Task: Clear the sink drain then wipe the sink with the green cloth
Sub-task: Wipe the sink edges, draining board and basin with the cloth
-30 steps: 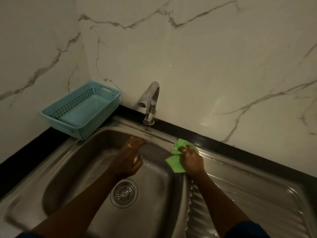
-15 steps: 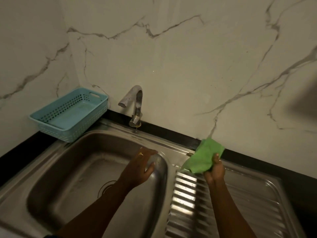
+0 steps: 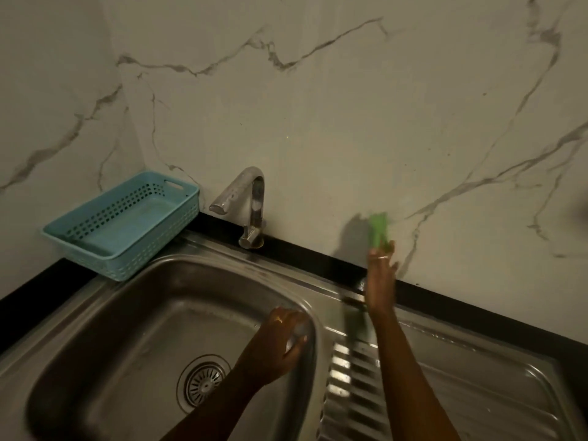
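Note:
The steel sink (image 3: 95, 316) has its round drain strainer (image 3: 203, 381) uncovered at the bottom of the basin. My left hand (image 3: 278, 343) is curled by the basin's right wall around a small pale grey object that is too blurred to name. My right hand (image 3: 381, 275) is raised over the back rim, in front of the marble wall. The green cloth (image 3: 378, 229) sticks up from its fingertips, bunched and motion-blurred, and throws a shadow on the wall.
A chrome faucet (image 3: 251, 198) stands behind the basin. A light blue perforated basket (image 3: 124, 224) sits on the black counter at the back left. The ribbed drainboard (image 3: 445, 393) extends to the right of the basin. Marble walls close the back and left.
My right hand lifted the green cloth from the sink's rim up in front of the wall. My left hand moved right to the basin's right wall, uncovering the drain.

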